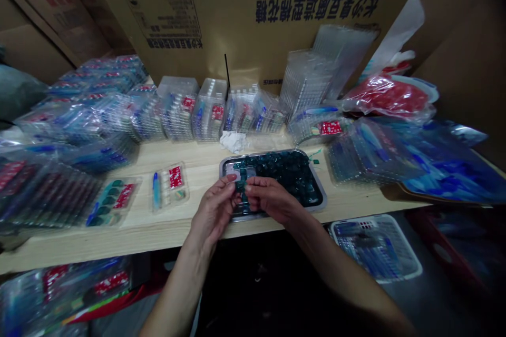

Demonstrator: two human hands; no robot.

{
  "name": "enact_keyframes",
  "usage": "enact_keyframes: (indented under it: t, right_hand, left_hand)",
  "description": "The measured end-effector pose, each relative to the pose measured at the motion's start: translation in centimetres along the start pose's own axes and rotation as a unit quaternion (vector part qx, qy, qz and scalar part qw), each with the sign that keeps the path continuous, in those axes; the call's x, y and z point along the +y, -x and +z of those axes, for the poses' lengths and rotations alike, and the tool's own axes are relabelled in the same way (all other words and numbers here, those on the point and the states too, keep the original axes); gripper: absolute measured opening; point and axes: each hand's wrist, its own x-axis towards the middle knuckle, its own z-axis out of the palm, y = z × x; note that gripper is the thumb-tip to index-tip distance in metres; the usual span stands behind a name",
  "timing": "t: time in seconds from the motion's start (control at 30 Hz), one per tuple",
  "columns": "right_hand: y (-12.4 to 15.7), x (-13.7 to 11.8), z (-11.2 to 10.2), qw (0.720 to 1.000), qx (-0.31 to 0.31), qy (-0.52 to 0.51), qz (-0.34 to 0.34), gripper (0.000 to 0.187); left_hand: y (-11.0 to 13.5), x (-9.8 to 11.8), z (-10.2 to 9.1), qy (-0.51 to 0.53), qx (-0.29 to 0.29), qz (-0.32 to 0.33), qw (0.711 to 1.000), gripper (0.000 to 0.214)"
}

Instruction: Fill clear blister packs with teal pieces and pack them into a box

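Over the near left part of a metal tray (pixel 323 204), my left hand (pixel 215 202) and my right hand (pixel 272 199) meet with fingertips pinched together. Between them is a small dark green translucent piece (pixel 240 186); its exact shape is partly covered by the fingers. Many similar dark green glossy pieces (pixel 290 168) fill the tray. To the left of the hands lies a clear plastic blister pack (pixel 169 187) with a blue pen-like stick, pale pieces and a red patterned packet. Further left another blister pack (pixel 113 202) has dark green pieces in its hollows.
Rows of filled packs (pixel 179 110) stand along the back against a large cardboard box (pixel 229 21). Empty clear trays (pixel 306 79) are stacked behind the metal tray. At right are blue sticks (pixel 454 168) and a bag of red packets (pixel 389 96). A white basket (pixel 413 268) sits below the table edge.
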Motion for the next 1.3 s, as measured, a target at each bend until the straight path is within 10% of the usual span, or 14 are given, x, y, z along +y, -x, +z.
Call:
enact_keyframes:
  t: [0.6,1.3]
  right_hand:
    - [-0.7,0.1,-1.1,0.957,0.103,0.232,-0.141,0.022]
    - [1.2,-0.6,-0.2,0.992,0.045,0.116,0.008,0.034]
  left_hand:
    - [-0.8,-0.7,1.6,-0.164,0.058,0.108,0.979,0.055]
    - [-0.5,-0.8,-1.1,-0.065,-0.015,-0.031,0.997,0.041]
